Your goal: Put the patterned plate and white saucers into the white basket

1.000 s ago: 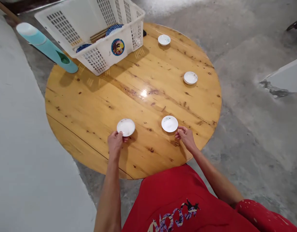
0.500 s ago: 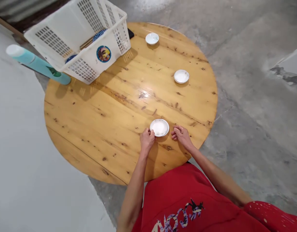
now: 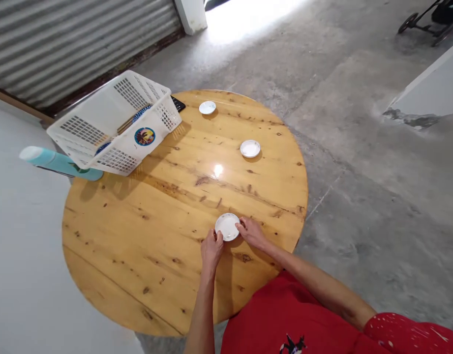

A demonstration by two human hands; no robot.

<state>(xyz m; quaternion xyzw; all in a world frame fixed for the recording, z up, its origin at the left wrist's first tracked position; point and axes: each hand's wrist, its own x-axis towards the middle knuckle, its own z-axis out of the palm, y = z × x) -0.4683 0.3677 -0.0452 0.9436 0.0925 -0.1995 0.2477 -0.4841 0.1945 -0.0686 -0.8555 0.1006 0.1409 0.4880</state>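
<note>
A small white dish (image 3: 227,227) with a faintly patterned rim is at the near side of the round wooden table (image 3: 167,216). At its lower left rim is my left hand (image 3: 212,248), fingers curled and thumb against the edge. My right hand (image 3: 252,232) pinches the right rim, its thumb over the edge and its other fingers partly hidden. Two similar small dishes are farther off: one white dish (image 3: 250,148) right of the table's middle, another white dish (image 3: 207,107) near the far edge.
A white plastic basket (image 3: 152,140) holding blue-patterned dishware and wooden sticks stands at the table's far left. Beside it are a turquoise bottle-like container (image 3: 60,162) and a black object (image 3: 178,103). A white wall (image 3: 23,246) runs along the left.
My right hand has moved left and taken hold of the dish's right rim. My left hand stays at the left rim. The view has tilted up, showing more floor and a corrugated shutter.
</note>
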